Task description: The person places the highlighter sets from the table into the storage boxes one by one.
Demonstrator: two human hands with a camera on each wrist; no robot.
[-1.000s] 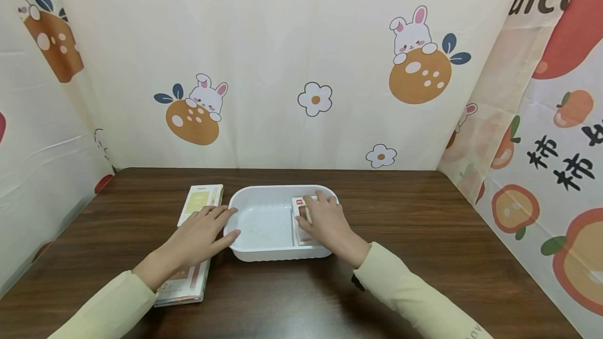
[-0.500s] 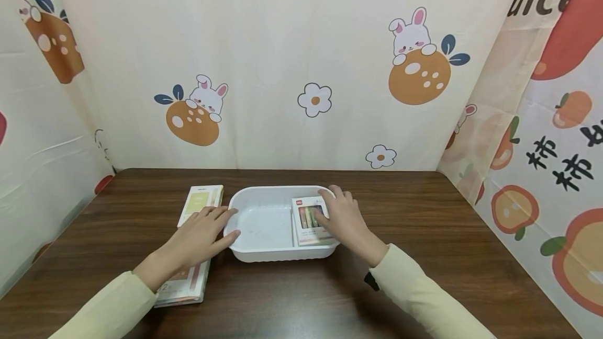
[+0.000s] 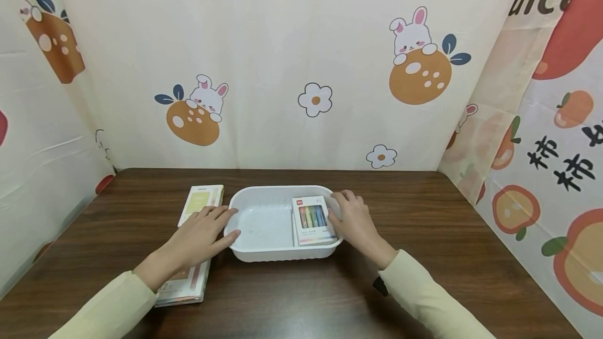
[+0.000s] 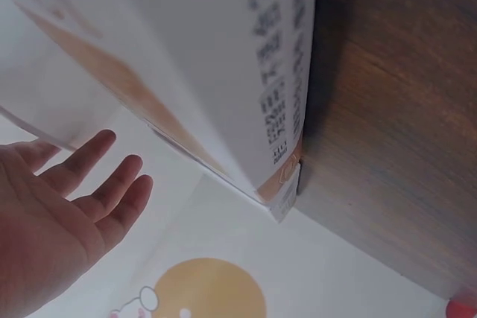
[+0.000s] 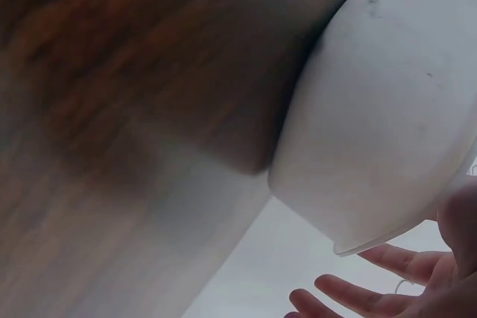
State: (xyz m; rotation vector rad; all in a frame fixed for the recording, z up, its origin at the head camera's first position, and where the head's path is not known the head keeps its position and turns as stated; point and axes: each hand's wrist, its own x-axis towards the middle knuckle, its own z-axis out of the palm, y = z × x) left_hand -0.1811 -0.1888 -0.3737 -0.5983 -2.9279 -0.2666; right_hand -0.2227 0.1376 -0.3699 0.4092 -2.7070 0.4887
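A white plastic bin (image 3: 261, 224) stands on the table, a divider splitting it into a wide left compartment and a narrower right one. A flat white box with a picture of coloured sticks (image 3: 311, 221) lies face up in the right compartment. My left hand (image 3: 200, 237) rests at the bin's left rim, thumb and fingers spread, above flat white boxes. At the right rim is my right hand (image 3: 360, 226), fingertips right at the edge; the right wrist view shows its fingers (image 5: 350, 292) extended beside the bin's outer wall.
A white box with a yellow-green panel (image 3: 198, 202) lies left of the bin. Another white box with orange print (image 3: 181, 289) lies nearer, partly beneath my left arm. The dark wooden table (image 3: 424, 213) meets a printed cloth (image 3: 264, 56) at the back.
My right hand has slid off the box in the right compartment and moved right to the bin's rim, uncovering the box's picture. My left hand has stayed still.
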